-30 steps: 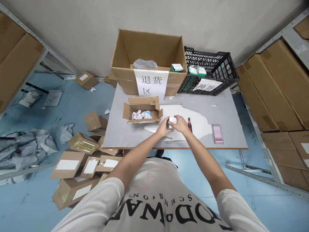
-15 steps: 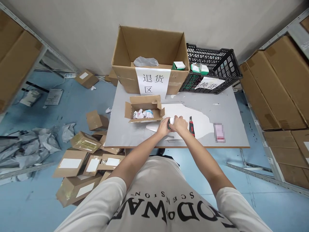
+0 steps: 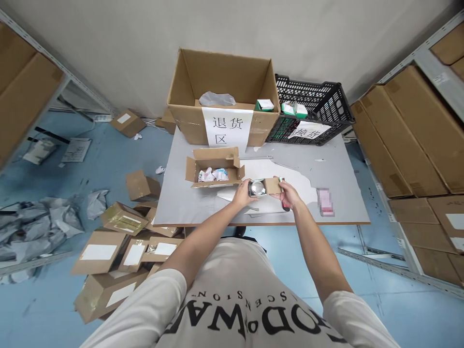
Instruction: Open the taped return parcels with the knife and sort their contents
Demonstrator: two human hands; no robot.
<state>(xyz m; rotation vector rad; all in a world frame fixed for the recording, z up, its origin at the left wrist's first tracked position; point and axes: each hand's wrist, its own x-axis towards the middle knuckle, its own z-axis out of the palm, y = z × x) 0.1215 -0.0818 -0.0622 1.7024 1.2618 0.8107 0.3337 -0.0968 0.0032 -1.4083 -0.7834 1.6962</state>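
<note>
My left hand (image 3: 241,195) is closed around the left side of a small box (image 3: 250,187). The box lies open, and a round, shiny silver object (image 3: 257,188) shows inside it. On its right, my right hand (image 3: 289,194) grips the box lid (image 3: 272,185), whose brown inner face is up and whose edge is green. Below the right hand, the red end of a utility knife (image 3: 286,207) peeks out; its rest is hidden. White sheets (image 3: 297,180) lie under both hands. Left of them stands an open carton (image 3: 214,184) with crumpled paper (image 3: 213,175) in it.
At the table's back are a large carton (image 3: 184,118) with a paper sign (image 3: 227,126) and a black crate (image 3: 310,92), both holding green-and-white boxes. A pink item (image 3: 326,201) lies at right. Taped parcels (image 3: 99,251) are piled on the floor at left; shelves flank both sides.
The small box has come open, showing the silver object. My right hand has moved right with the lid, away from my left hand, and now covers most of the knife. The view has shifted slightly.
</note>
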